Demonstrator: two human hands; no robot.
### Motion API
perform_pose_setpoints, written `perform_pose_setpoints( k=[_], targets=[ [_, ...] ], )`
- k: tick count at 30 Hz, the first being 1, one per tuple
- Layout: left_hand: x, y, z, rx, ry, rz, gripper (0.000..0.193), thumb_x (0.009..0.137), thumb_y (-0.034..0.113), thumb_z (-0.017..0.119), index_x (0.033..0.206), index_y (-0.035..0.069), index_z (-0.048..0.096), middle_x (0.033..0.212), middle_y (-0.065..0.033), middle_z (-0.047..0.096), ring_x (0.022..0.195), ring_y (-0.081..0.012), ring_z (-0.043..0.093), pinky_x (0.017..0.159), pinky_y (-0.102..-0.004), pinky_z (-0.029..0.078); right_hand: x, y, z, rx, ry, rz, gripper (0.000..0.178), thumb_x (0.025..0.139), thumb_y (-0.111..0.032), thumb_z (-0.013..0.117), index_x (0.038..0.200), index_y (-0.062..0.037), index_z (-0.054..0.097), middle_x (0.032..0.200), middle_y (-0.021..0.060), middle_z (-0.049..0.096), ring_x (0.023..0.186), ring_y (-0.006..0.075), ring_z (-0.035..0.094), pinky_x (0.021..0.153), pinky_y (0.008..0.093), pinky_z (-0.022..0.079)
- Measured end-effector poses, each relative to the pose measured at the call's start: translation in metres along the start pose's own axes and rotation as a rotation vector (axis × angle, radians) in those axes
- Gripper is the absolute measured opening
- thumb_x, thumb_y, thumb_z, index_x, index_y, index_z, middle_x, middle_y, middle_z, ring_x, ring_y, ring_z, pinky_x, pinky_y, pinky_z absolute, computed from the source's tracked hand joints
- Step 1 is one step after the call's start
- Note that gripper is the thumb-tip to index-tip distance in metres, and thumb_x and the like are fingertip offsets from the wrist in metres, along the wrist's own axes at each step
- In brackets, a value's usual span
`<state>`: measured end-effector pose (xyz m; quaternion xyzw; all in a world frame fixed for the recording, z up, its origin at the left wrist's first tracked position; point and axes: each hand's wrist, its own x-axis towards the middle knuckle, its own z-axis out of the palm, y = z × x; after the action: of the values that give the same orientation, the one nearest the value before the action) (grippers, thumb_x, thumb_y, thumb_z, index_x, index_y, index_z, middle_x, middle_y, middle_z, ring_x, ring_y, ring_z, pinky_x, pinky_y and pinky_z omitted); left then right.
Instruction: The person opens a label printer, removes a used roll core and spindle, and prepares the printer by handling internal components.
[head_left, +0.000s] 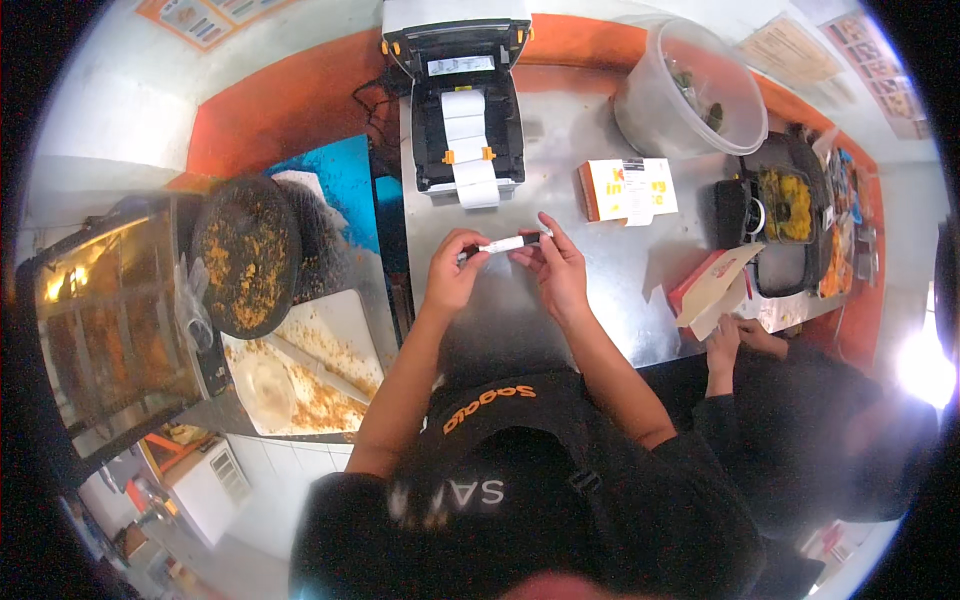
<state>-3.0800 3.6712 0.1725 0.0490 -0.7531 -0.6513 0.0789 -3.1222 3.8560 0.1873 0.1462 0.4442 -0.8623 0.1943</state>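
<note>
A marker pen with a white barrel and dark ends is held level in front of me, above the steel counter. The fingers of my left hand pinch its left end. At its other end, my right hand grips the dark part between thumb and fingers, with the index finger raised. Just beyond my hands stands a label printer with its lid up. A strip of white labels runs out of its front.
To the right are a printed food box, a clear round tub and a black tray of yellow food. A co-worker's hand holds an opened carton. At left stand a crumb-covered round pan, a messy white board and a glass-fronted cabinet.
</note>
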Motion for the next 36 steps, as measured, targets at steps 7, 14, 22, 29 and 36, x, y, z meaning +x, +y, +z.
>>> perform_pose_setpoints(
  k=[7, 14, 22, 29, 36],
  targets=[
    [0.002, 0.001, -0.005, 0.078, -0.028, -0.002, 0.023, 0.086, -0.004, 0.069, 0.106, 0.002, 0.061, 0.104, -0.0081, 0.061, 0.095, -0.0182, 0.061, 0.087, -0.0305, 0.049, 0.005, 0.0, -0.004, -0.03, -0.04, 0.027, 0.041, 0.105, -0.014, 0.052, 0.142, 0.003, 0.049, 0.121, 0.0181, 0.065, 0.102, 0.0233, 0.067, 0.093, 0.0384, 0.058],
    [0.005, 0.001, -0.007, 0.066, -0.01, -0.024, 0.032, 0.085, -0.003, 0.071, 0.113, 0.004, 0.059, 0.107, -0.0072, 0.061, 0.097, -0.017, 0.06, 0.087, -0.0319, 0.049, 0.01, 0.001, -0.003, -0.062, -0.028, 0.033, 0.036, 0.104, -0.012, 0.054, 0.137, 0.0024, 0.053, 0.121, 0.0186, 0.066, 0.101, 0.0224, 0.067, 0.095, 0.0385, 0.058],
    [0.006, -0.004, -0.02, -0.488, 0.33, -0.401, 0.03, 0.094, 0.007, 0.071, 0.122, 0.002, 0.061, 0.109, -0.0045, 0.066, 0.092, -0.0138, 0.064, 0.086, -0.0264, 0.051, 0.022, 0.001, -0.003, 0.081, -0.099, -0.045, 0.035, 0.103, -0.009, 0.056, 0.135, 0.0017, 0.054, 0.122, 0.0162, 0.066, 0.111, 0.0231, 0.064, 0.1, 0.039, 0.055],
    [0.007, 0.005, -0.023, -0.37, 0.255, -0.31, 0.025, 0.096, 0.007, 0.067, 0.121, 0.0, 0.068, 0.107, -0.0058, 0.069, 0.094, -0.0131, 0.065, 0.088, -0.0262, 0.05, 0.027, -0.004, 0.0, 0.047, -0.144, -0.056, 0.039, 0.103, -0.007, 0.055, 0.14, 0.0018, 0.05, 0.128, 0.015, 0.062, 0.118, 0.0249, 0.061, 0.106, 0.0407, 0.05],
    [0.027, 0.008, -0.033, -0.132, 0.259, -0.203, 0.027, 0.094, 0.011, 0.069, 0.12, 0.004, 0.068, 0.108, -0.0057, 0.07, 0.096, -0.0166, 0.064, 0.084, -0.0294, 0.05, 0.04, 0.001, -0.005, 0.093, -0.132, -0.061, 0.041, 0.102, -0.009, 0.057, 0.14, 0.0016, 0.05, 0.127, 0.0143, 0.062, 0.118, 0.0242, 0.061, 0.105, 0.0412, 0.051]
  ],
)
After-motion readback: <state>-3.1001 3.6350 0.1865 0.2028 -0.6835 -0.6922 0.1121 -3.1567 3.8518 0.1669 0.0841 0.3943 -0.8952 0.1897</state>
